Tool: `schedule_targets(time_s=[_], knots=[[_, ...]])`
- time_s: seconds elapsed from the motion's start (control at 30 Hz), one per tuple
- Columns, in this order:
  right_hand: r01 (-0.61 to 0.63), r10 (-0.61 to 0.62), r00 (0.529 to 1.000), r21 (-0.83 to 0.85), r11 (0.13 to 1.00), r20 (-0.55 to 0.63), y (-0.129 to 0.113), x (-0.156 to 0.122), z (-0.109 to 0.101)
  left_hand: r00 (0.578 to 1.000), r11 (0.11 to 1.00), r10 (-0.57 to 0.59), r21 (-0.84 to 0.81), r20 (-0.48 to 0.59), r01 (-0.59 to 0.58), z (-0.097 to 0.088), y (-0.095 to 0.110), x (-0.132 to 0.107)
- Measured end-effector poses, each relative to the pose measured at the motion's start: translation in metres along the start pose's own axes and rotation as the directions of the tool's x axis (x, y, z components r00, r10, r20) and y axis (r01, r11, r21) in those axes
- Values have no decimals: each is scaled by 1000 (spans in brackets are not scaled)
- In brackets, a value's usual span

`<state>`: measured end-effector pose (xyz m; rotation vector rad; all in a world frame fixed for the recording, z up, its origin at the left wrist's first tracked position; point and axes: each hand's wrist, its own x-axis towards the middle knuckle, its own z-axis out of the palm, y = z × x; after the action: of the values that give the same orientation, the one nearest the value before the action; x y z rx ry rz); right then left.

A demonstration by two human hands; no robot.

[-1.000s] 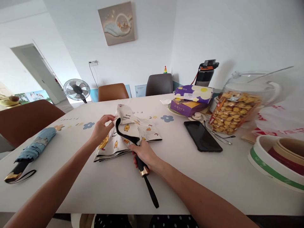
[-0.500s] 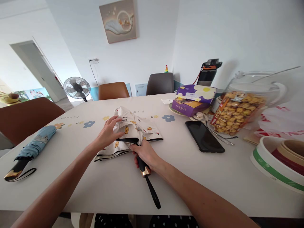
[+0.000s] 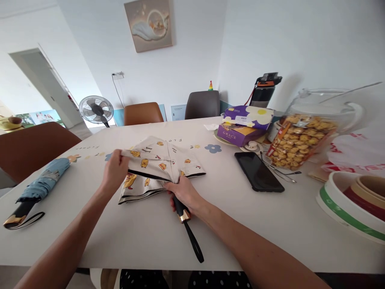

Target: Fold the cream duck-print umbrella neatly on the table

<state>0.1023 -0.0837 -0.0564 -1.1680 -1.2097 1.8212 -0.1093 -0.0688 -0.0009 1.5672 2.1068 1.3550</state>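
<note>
A white umbrella [image 3: 156,162] printed with yellow ducks lies collapsed on the table, its canopy folds loose and edged in black. My right hand [image 3: 183,192] is closed round the top of its black handle and the gathered fabric there. Below that hand, a gold band and a black wrist strap [image 3: 194,241] point toward me. My left hand [image 3: 116,166] pinches the edge of one canopy panel and holds it stretched out to the left. Farther left rests a light blue umbrella [image 3: 45,180], rolled up, with a black and gold handle.
To the right on the white table [image 3: 135,237] lie a black phone [image 3: 258,171] and glasses [image 3: 279,170]. Behind them are purple boxes [image 3: 237,134], a dark bottle [image 3: 263,92] and a snack-filled jar [image 3: 303,136]. Tape rolls [image 3: 349,204] sit at the right edge.
My left hand has moved left, from resting open on the fabric to pinching a panel's edge. That panel is now spread flatter and wider. My right hand keeps its hold.
</note>
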Motion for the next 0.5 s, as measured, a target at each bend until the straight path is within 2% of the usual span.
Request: schedule_targets(time_s=[0.07,0.1,0.17,0.2,0.27,0.3,0.33,0.4,0.5], knots=[[-8,8,1000,0,1000,12,-1,0,0,994,975,-72,-218,-77,53,-10,1,-12],[-12,12,1000,-3,1000,17,-2,-1,0,991,944,-115,-318,-64,89,-15,2,-18],[-15,15,1000,-13,1000,21,-3,-1,1,971,846,-228,-480,70,234,-21,2,-26],[-11,12,1000,-17,1000,23,-4,-2,1,942,783,-293,-524,162,334,-23,1,-29],[0,1,999,-19,1000,32,-5,-2,1,859,655,-401,-555,318,512,-25,-4,-30],[6,-5,999,-17,1000,40,-5,-3,1,828,610,-432,-560,358,561,-25,-7,-29],[6,-6,999,-13,1000,46,-5,-3,0,814,585,-445,-567,374,580,-26,-10,-29],[-16,16,999,-2,1000,44,-6,-4,0,829,593,-422,-580,367,559,-27,-14,-28],[-78,77,997,19,997,22,-9,-5,-2,874,715,-362,-506,323,483,-30,-18,-30]])
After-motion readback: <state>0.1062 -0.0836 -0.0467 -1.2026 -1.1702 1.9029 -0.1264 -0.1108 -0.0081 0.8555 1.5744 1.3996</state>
